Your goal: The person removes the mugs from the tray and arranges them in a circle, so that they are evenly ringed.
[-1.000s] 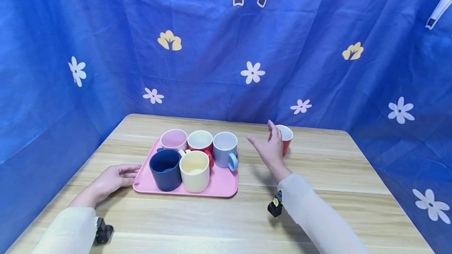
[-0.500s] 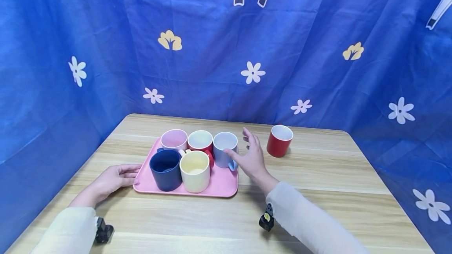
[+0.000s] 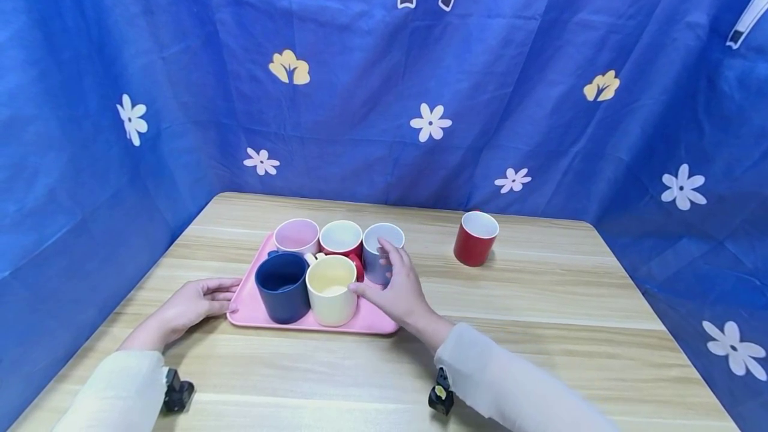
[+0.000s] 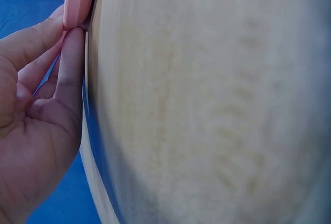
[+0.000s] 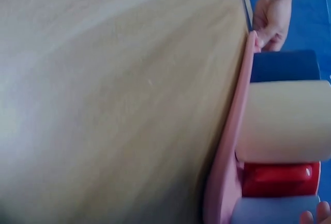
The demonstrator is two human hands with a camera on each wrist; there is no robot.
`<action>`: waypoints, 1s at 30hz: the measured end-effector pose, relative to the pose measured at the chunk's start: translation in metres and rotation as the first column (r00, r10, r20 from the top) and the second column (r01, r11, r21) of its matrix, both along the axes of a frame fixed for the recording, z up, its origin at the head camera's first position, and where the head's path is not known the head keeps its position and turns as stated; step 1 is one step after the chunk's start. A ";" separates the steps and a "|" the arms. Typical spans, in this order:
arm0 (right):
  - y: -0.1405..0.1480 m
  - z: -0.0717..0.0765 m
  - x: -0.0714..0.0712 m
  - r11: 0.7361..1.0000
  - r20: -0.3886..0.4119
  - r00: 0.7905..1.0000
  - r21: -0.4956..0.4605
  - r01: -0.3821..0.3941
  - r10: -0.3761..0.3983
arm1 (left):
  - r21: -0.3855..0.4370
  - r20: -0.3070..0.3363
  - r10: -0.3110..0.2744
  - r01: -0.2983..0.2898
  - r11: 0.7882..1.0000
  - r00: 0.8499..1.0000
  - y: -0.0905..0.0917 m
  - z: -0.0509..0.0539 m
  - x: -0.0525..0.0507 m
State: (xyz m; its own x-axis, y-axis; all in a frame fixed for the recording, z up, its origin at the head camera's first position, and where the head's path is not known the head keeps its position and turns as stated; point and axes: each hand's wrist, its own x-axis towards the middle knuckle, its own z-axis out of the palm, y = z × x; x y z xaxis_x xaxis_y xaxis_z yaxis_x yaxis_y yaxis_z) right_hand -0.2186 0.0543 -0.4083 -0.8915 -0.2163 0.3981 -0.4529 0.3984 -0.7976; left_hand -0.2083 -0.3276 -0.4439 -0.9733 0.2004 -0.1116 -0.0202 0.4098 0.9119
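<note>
A pink tray lies on the table, carrying several mugs. My left hand pinches its left front corner, the thumb on the rim and fingers against the underside in the left wrist view. Over the tray's right side, my right hand has its thumb and fingers spread apart. Its thumb is close to the cream mug; whether they touch I cannot tell. The fingers partly cover the light blue mug. Also on the tray are a navy mug, a pink mug and a red mug.
Another red mug stands upright on the wooden table, right of the tray. A blue patterned curtain encloses the table's back and sides.
My right hand has moved left and toward me, from beside the separate red mug, past the light blue mug, to the cream mug. My left hand stays at the tray corner.
</note>
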 end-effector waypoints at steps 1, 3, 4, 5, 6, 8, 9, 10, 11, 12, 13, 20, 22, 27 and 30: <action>-0.002 -0.001 0.001 1.000 0.009 1.000 0.005 -0.007 0.007 | 0.001 0.000 0.001 -0.001 1.000 1.000 0.000 0.000 0.000; -0.007 -0.003 0.004 1.000 0.032 0.999 0.007 -0.028 0.028 | 0.003 0.001 0.001 -0.001 1.000 1.000 0.000 0.000 0.000; -0.009 -0.004 0.004 0.999 0.040 0.998 0.006 -0.038 0.038 | 0.004 0.003 0.000 -0.001 1.000 1.000 0.000 0.000 0.000; -0.012 -0.005 0.005 0.999 0.046 0.998 0.011 -0.044 0.043 | 0.006 0.006 0.000 0.000 1.000 1.000 -0.001 -0.001 0.000; -0.014 -0.006 0.007 0.999 0.050 0.998 0.017 -0.047 0.046 | 0.007 0.007 0.000 0.000 1.000 1.000 -0.001 -0.001 -0.001; -0.019 -0.008 0.009 0.998 0.057 0.997 0.035 -0.045 0.043 | 0.007 0.009 -0.001 0.001 1.000 1.000 -0.001 -0.001 -0.001; -0.021 -0.010 0.010 0.998 0.056 0.998 0.045 -0.041 0.039 | 0.007 0.010 -0.002 0.002 1.000 1.000 -0.001 -0.001 -0.001; -0.023 -0.010 0.011 0.998 0.057 0.998 0.048 -0.040 0.037 | 0.006 0.010 -0.002 0.002 1.000 1.000 -0.001 -0.001 0.000; -0.025 -0.011 0.012 0.998 0.059 0.998 0.048 -0.037 0.034 | 0.006 0.009 -0.001 0.001 1.000 1.000 -0.001 -0.001 0.000; -0.028 -0.012 0.014 0.999 0.066 0.997 0.035 -0.039 0.036 | 0.006 0.008 -0.001 0.001 1.000 1.000 -0.001 -0.001 -0.001; -0.030 -0.013 0.015 0.999 0.074 0.997 0.021 -0.039 0.038 | 0.006 0.008 -0.001 0.001 1.000 1.000 -0.001 -0.001 -0.001; -0.045 -0.019 0.018 0.999 0.091 0.995 -0.016 0.033 -0.031 | 0.014 0.006 -0.014 0.014 1.000 1.000 -0.002 -0.001 -0.001; -0.048 -0.021 0.017 0.998 0.082 0.994 0.002 0.068 -0.068 | 0.006 0.010 -0.009 0.009 1.000 1.000 -0.002 0.000 -0.001; -0.054 -0.024 0.016 0.992 0.082 0.989 0.014 0.123 -0.123 | -0.003 0.016 -0.004 0.004 1.000 1.000 -0.001 0.001 0.000; -0.057 -0.024 0.016 0.990 0.092 0.986 0.008 0.142 -0.142 | -0.004 0.018 -0.001 0.002 1.000 1.000 -0.001 0.001 0.000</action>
